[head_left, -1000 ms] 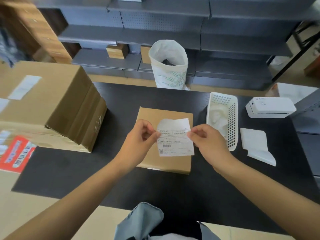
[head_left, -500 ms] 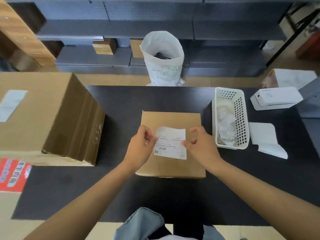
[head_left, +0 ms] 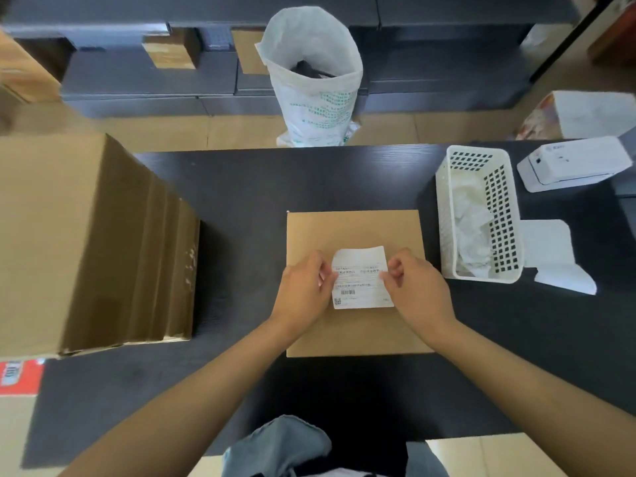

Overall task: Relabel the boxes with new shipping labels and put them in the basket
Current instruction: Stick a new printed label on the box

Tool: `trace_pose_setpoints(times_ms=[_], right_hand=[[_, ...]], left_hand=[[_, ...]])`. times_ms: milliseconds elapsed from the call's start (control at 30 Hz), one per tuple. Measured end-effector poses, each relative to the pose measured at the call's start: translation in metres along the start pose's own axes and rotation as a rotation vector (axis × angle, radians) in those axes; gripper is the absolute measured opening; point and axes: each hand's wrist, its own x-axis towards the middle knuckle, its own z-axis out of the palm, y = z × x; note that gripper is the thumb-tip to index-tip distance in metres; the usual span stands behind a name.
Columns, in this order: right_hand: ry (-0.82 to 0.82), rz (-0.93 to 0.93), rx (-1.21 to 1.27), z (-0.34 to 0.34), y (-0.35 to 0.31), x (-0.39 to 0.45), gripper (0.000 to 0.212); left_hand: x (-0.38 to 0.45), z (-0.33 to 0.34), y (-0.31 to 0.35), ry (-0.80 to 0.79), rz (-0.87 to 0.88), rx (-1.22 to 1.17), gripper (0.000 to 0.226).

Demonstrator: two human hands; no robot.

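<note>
Step in hand: you are laying the new shipping label (head_left: pixel 361 278) onto the top of the flat brown box (head_left: pixel 354 235); the sticking looks only begun.
Left hand: your left hand (head_left: pixel 303 290) has thumb and curled fingers pinching the label's left edge.
Right hand: your right hand (head_left: pixel 416 287) pinches the right edge the same way, fingers curled in.
Label: it sits over the middle of the box top, print side up; its far edge curls up off the cardboard, while the near edge seems down.
How to do it well: keep the sheet taut between both pinches, square its edges to the box, then let one side down first and smooth outward so no crease or bubble gets trapped. Press the curled far edge last.
Box: it lies flat on the black table (head_left: pixel 241 187), right in front of you.
Surface: a white mesh basket (head_left: pixel 444 215) of crumpled paper stands just right of the box, a white label printer (head_left: pixel 571 163) beyond it, loose white sheets (head_left: pixel 547 246) beside the basket, and a large open carton (head_left: pixel 69 235) at the left.
Room: a white sack (head_left: pixel 316 98) stands on the floor past the table, before dark grey shelving (head_left: pixel 137 77).
</note>
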Motion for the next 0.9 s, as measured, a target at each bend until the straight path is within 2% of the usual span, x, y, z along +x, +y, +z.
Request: trace_pose_setpoints(times_ms=[333, 433, 500, 567, 633, 700, 800, 900], right_hand=[[-0.046, -0.085, -0.108, 0.002, 0.003, 0.006, 0.011], [-0.012, -0.114, -0.209, 0.004, 0.006, 0.007, 0.013], [0.010, -0.165, -0.264, 0.006, 0.008, 0.006, 0.013], [0.007, -0.264, -0.268, 0.010, 0.008, 0.006, 0.021], [-0.006, -0.407, -0.278, 0.014, 0.007, 0.006, 0.035], [-0.065, -0.521, -0.334, 0.018, 0.009, 0.010, 0.050], [-0.245, -0.508, -0.422, 0.025, 0.022, 0.013, 0.067], [-0.250, -0.508, -0.456, 0.031, 0.032, 0.016, 0.069]], left_hand=[[0.005, 0.004, 0.003, 0.012, 0.066, 0.132, 0.007], [0.004, 0.008, 0.004, 0.038, 0.135, 0.231, 0.005], [0.001, 0.009, 0.005, 0.111, 0.183, 0.301, 0.009], [-0.002, 0.012, 0.003, 0.166, 0.315, 0.396, 0.017], [-0.003, 0.017, 0.002, 0.115, 0.488, 0.455, 0.025], [-0.002, 0.021, 0.001, -0.016, 0.585, 0.491, 0.037], [0.000, 0.022, -0.004, -0.125, 0.563, 0.585, 0.049], [-0.001, 0.022, -0.010, -0.160, 0.481, 0.639, 0.051]])
